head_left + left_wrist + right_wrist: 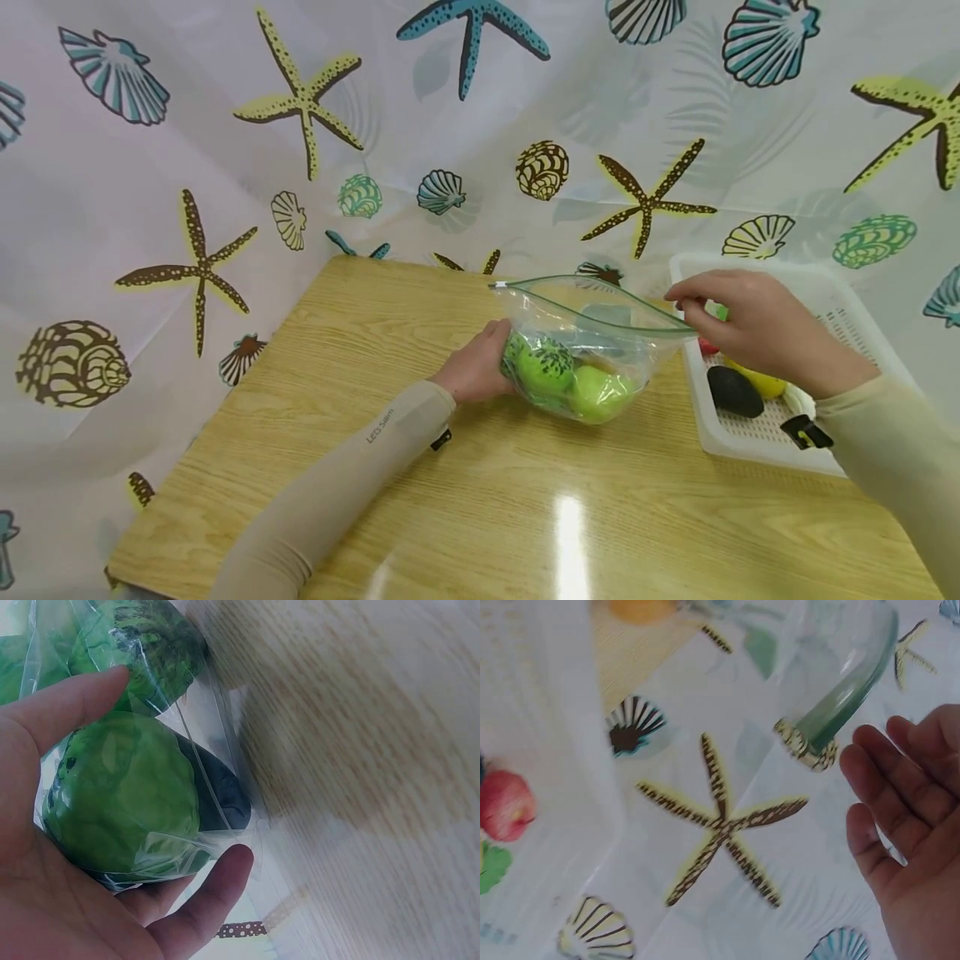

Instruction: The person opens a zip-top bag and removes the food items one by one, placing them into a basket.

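A clear zip bag [596, 321] with a green-edged mouth stands tilted on the table, its mouth spread apart. Inside are a dark-speckled green fruit [546, 367], a yellow-green one [600, 393] and something dark. My left hand [480, 367] grips the bag's left side; in the left wrist view, thumb and fingers of the left hand [82, 847] curl round a green fruit [124, 795] through the plastic. At the mouth's right end is my right hand [757, 329]. In the right wrist view, the right hand [911, 795] has loosely bent fingers beside the green edge [855, 697], no grip visible.
On the right a white perforated basket [705, 437] holds a dark oval item [735, 392], a yellow item [761, 382], a red fruit [506, 804] and something green. A wooden table [420, 508] lies beneath; a sheet printed with shells and starfish [450, 167] hangs behind and at the left.
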### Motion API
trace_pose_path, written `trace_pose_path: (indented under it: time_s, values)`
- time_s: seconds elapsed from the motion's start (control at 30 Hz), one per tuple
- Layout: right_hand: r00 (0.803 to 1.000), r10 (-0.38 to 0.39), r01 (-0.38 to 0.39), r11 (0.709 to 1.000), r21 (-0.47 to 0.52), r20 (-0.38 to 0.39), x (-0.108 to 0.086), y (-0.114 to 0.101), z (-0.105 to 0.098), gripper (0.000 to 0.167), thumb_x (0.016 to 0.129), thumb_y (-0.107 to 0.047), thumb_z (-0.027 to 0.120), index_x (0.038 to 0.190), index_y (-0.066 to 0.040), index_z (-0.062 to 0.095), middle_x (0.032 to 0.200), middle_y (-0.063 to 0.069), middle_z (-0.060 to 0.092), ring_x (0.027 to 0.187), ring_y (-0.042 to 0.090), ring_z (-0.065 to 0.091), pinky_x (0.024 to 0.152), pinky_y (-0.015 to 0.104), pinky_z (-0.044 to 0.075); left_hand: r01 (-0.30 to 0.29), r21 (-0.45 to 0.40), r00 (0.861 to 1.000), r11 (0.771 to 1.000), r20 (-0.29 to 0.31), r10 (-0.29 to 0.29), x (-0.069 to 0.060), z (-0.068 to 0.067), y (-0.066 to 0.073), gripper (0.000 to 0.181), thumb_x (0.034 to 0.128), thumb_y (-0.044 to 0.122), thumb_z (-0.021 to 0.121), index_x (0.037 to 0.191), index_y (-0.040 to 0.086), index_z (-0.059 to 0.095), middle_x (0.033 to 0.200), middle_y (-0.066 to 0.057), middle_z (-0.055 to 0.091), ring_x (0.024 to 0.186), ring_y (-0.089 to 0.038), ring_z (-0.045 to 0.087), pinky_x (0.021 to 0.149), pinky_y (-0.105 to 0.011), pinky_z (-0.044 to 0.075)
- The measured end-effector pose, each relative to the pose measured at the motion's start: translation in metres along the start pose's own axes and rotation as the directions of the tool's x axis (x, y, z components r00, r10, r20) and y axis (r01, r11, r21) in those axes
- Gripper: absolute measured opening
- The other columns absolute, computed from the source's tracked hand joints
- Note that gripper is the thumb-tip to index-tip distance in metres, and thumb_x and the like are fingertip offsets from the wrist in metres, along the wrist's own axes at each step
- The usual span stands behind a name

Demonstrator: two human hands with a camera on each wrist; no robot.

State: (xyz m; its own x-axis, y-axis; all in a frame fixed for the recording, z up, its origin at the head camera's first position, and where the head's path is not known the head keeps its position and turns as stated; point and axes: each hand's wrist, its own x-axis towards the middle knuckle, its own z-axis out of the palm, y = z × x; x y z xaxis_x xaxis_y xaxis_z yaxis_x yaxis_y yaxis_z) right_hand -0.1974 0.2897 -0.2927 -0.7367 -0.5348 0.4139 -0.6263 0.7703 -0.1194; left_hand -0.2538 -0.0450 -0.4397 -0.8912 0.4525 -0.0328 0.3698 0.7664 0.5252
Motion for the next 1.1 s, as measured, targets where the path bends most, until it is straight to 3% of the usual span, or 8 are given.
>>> trace_pose_path:
  time_s: [0.13,0.3,0.43,0.57,0.73,0.83,0.97,1.1]
  values:
    - [0.995,-0.097,0.097,0.995,0.013,0.033,0.014,-0.020,0.005,0.023,0.092,-0.004,0.067,0.111,-0.014,0.075,0.105,0.000,0.076,0.081,0.013,0.070,0.070,0.037,0.056,0.002,-0.003,1.000,1.000,0.002,-0.002,0.001,0.000,-0.001,0.103,0.0721,0.047,0.089,0.151,0.017,0.030,0.146,-0.004,0.043,0.133,-0.024,0.050,0.101,-0.050,0.050]
    - [0.983,-0.067,0.063,0.998,0.027,0.171,0.028,-0.035,0.014,0.023,0.099,-0.011,0.061,0.118,-0.014,0.073,0.114,0.005,0.074,0.097,0.022,0.069,0.078,0.044,0.056,0.005,-0.005,1.000,1.000,0.008,-0.005,0.002,0.001,-0.001,0.114,0.0716,0.048,0.089,0.158,0.018,0.022,0.153,-0.004,0.038,0.139,-0.023,0.045,0.105,-0.050,0.047]
    - [0.970,-0.047,0.047,0.999,0.007,0.238,0.036,-0.042,0.020,0.025,0.100,-0.012,0.058,0.120,-0.014,0.072,0.112,0.007,0.073,0.095,0.023,0.067,0.076,0.042,0.054,0.000,0.001,1.000,1.000,0.012,0.000,0.002,0.001,0.000,0.109,0.0730,0.046,0.089,0.156,0.016,0.024,0.150,-0.005,0.040,0.137,-0.024,0.046,0.104,-0.050,0.048]
    - [0.951,-0.068,0.066,0.998,0.016,0.302,0.044,-0.047,0.026,0.032,0.099,-0.006,0.051,0.122,-0.012,0.072,0.112,0.007,0.074,0.097,0.023,0.069,0.075,0.041,0.055,0.006,0.012,1.000,1.000,0.014,-0.006,0.002,0.001,0.001,0.110,0.0739,0.045,0.088,0.157,0.016,0.022,0.151,-0.005,0.039,0.137,-0.024,0.046,0.104,-0.050,0.048]
    - [0.934,-0.121,0.108,0.992,0.059,0.336,0.051,-0.052,0.036,0.035,0.098,0.002,0.049,0.119,-0.010,0.074,0.115,0.006,0.075,0.106,0.025,0.071,0.087,0.045,0.057,-0.001,0.004,1.000,1.000,0.013,0.001,0.001,-0.001,0.002,0.110,0.0742,0.046,0.087,0.157,0.016,0.022,0.151,-0.006,0.039,0.137,-0.024,0.046,0.103,-0.051,0.048]
    - [0.927,-0.117,0.106,0.993,0.050,0.358,0.054,-0.055,0.043,0.030,0.098,0.001,0.053,0.118,-0.009,0.074,0.108,0.008,0.076,0.097,0.025,0.072,0.082,0.043,0.058,-0.005,0.006,1.000,1.000,0.010,0.005,0.001,-0.002,0.002,0.106,0.0745,0.045,0.087,0.155,0.015,0.025,0.149,-0.006,0.040,0.135,-0.024,0.048,0.101,-0.051,0.049]
    - [0.907,-0.066,0.056,0.998,0.037,0.416,0.056,-0.057,0.050,0.029,0.098,-0.001,0.056,0.121,-0.009,0.071,0.099,0.008,0.075,0.071,0.015,0.062,0.060,0.034,0.050,-0.003,0.011,1.000,1.000,0.013,0.003,0.000,0.000,0.001,0.108,0.0751,0.045,0.087,0.157,0.016,0.023,0.151,-0.006,0.039,0.137,-0.024,0.046,0.102,-0.051,0.049]
    - [0.884,-0.047,0.026,0.998,0.051,0.465,0.059,-0.056,0.055,0.030,0.095,-0.004,0.062,0.123,-0.010,0.070,0.097,0.006,0.075,0.073,0.014,0.063,0.062,0.033,0.051,0.000,0.021,1.000,1.000,0.017,0.000,0.001,0.000,0.002,0.110,0.0755,0.045,0.086,0.159,0.017,0.021,0.154,-0.005,0.037,0.140,-0.023,0.044,0.104,-0.051,0.048]
